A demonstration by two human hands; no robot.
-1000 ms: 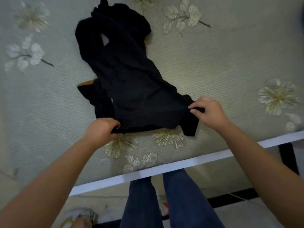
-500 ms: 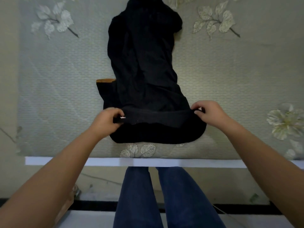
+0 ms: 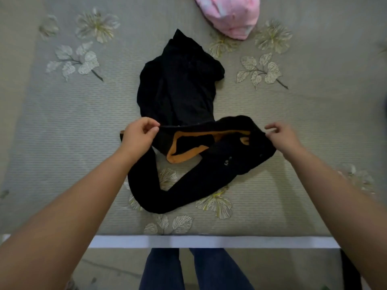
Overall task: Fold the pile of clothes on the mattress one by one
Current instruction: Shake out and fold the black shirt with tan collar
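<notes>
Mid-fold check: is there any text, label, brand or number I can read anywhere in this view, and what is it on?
No readable text anywhere.
Black garment: a small pale mark on the part near the right hand, too small and blurred to read.
Pink garment: pale pattern only, no lettering visible.
Mattress: flower and leaf print, no words.

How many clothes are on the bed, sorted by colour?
Black with orange lining: 1, the black garment that both hands hold at its near edge.
Pink: 1, the pink garment at the far edge of the picture.
Total: 2
</notes>
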